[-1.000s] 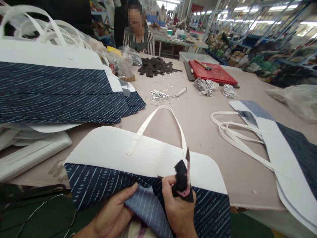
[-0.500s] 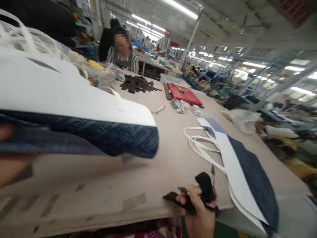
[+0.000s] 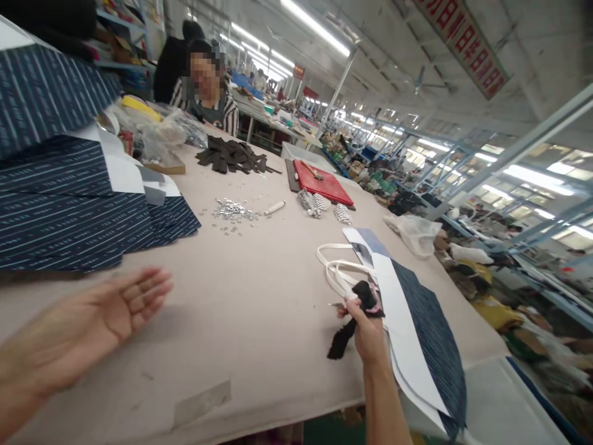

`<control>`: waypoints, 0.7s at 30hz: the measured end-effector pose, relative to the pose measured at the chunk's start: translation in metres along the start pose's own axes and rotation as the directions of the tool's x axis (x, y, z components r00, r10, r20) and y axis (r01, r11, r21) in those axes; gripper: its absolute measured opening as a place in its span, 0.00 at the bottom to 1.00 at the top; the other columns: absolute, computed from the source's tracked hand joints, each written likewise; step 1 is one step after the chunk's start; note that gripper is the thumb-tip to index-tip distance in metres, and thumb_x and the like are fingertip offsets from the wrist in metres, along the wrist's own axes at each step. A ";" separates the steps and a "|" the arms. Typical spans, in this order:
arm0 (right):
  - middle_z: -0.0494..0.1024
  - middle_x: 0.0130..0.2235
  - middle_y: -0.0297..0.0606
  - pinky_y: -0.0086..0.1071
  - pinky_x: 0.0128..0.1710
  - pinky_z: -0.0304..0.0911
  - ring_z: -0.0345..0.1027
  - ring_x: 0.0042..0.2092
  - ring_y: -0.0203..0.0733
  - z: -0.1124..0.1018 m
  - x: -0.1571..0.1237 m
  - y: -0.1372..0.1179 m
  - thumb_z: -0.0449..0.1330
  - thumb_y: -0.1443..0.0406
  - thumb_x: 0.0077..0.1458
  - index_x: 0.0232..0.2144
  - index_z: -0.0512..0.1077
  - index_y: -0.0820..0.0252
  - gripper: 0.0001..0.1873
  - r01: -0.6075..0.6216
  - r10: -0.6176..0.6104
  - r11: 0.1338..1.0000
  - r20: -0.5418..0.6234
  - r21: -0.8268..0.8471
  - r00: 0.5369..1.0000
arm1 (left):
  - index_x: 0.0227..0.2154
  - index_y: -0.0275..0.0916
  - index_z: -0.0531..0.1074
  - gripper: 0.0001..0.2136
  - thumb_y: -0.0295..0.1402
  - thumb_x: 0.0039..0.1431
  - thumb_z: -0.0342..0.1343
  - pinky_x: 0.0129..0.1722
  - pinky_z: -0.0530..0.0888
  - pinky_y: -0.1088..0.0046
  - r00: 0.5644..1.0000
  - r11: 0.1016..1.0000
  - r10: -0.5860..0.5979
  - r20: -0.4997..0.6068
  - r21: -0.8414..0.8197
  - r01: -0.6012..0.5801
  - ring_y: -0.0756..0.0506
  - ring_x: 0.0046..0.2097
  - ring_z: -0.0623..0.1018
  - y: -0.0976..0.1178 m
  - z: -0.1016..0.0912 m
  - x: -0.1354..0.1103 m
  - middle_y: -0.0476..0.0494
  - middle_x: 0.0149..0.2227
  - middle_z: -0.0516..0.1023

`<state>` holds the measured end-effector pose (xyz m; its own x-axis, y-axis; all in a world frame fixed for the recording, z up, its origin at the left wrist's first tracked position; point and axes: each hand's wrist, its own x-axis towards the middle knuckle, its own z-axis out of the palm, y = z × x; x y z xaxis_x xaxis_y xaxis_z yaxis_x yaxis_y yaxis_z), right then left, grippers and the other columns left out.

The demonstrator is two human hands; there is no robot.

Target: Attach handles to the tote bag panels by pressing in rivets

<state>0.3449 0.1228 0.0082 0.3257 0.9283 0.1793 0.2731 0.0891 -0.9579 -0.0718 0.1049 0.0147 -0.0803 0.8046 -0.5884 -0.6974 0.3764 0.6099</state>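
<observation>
My left hand (image 3: 115, 312) is open, palm upward and fingers stretched, above the table and holding nothing. Just beyond it lies a pile of navy striped fabric pieces (image 3: 69, 204) with white parts. Another navy striped piece (image 3: 50, 93) with a white edge slants over that pile at the upper left. In my right hand (image 3: 365, 327) is a black cloth-wrapped tool (image 3: 364, 296) with pink parts and a pointed metal tip; its exact kind is unclear. Close beside that hand lies a navy and white bag piece (image 3: 407, 309) with white cord handles (image 3: 331, 256).
Small silvery metal pieces (image 3: 234, 210) are scattered mid-table near a white pen-like stick (image 3: 275, 207). Farther back are dark fabric strips (image 3: 231, 154), a red folder (image 3: 324, 182) with a hammer (image 3: 312, 170), and plastic bags (image 3: 162, 133). A co-worker (image 3: 206, 93) sits beyond.
My left hand has let go of the navy and white piece, which is now over the pile at the left. My right hand, still gripping the tool, is higher in view.
</observation>
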 end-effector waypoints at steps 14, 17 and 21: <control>0.78 0.21 0.44 0.41 0.26 0.66 0.72 0.26 0.52 0.016 0.097 0.025 0.73 0.57 0.26 0.13 0.76 0.56 0.13 -0.079 0.175 0.946 0.287 -0.316 0.942 | 0.32 0.34 0.73 0.12 0.36 0.48 0.64 0.29 0.69 0.76 0.952 0.978 -0.201 0.232 0.102 0.181 0.50 0.28 0.77 -0.112 0.033 -0.042 0.42 0.31 0.79; 0.73 0.19 0.36 0.36 0.21 0.65 0.69 0.21 0.43 0.026 0.077 -0.007 0.75 0.64 0.25 0.17 0.73 0.58 0.15 -0.212 0.179 0.963 0.195 0.165 0.964 | 0.32 0.35 0.73 0.12 0.38 0.49 0.65 0.29 0.68 0.77 0.933 0.960 -0.260 0.248 0.167 0.223 0.50 0.29 0.77 -0.120 0.031 -0.046 0.43 0.31 0.79; 0.71 0.22 0.26 0.33 0.23 0.70 0.69 0.23 0.37 0.044 0.064 -0.048 0.75 0.63 0.26 0.24 0.69 0.59 0.21 -0.157 0.134 0.917 0.087 0.366 0.987 | 0.35 0.35 0.74 0.12 0.37 0.51 0.65 0.32 0.69 0.75 0.911 0.943 -0.275 0.307 0.272 0.193 0.49 0.32 0.77 -0.138 0.031 -0.046 0.40 0.36 0.79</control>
<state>0.3125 0.1935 0.0558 0.2793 0.9598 0.0289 -0.1315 0.0681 -0.9890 0.0505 0.0304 -0.0258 0.3373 0.7703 -0.5412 -0.4792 0.6353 0.6056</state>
